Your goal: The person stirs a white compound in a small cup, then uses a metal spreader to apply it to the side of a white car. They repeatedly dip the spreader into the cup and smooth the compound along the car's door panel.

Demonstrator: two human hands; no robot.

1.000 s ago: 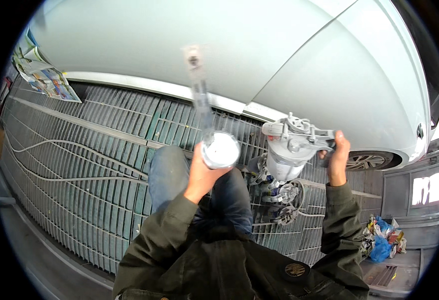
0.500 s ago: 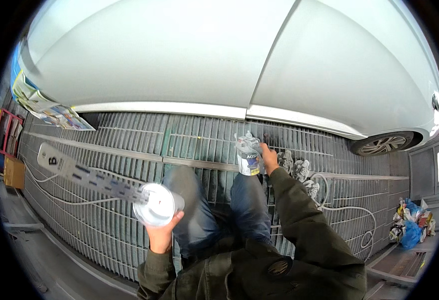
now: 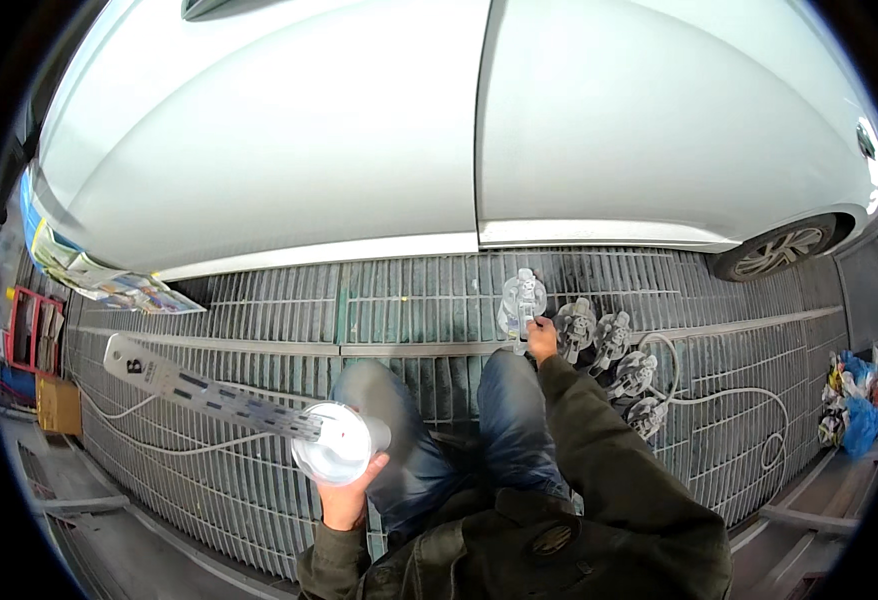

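While the spray gun (image 3: 526,296) sits just right of the frame's centre, gripped by the right hand (image 3: 542,341), upright handling should serve best; the left hand (image 3: 347,497) holds the cup (image 3: 380,434), lower centre, best kept level under its leaning measuring stick (image 3: 204,392).

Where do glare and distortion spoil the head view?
Head view: glare whitens the smooth white car door and the inside of the round translucent plastic cup in the left hand. Head view, edges: the slatted grey metal floor grating curves, corners black out. Head view, middle: the pale grey spray gun in the right hand lacks fine detail.
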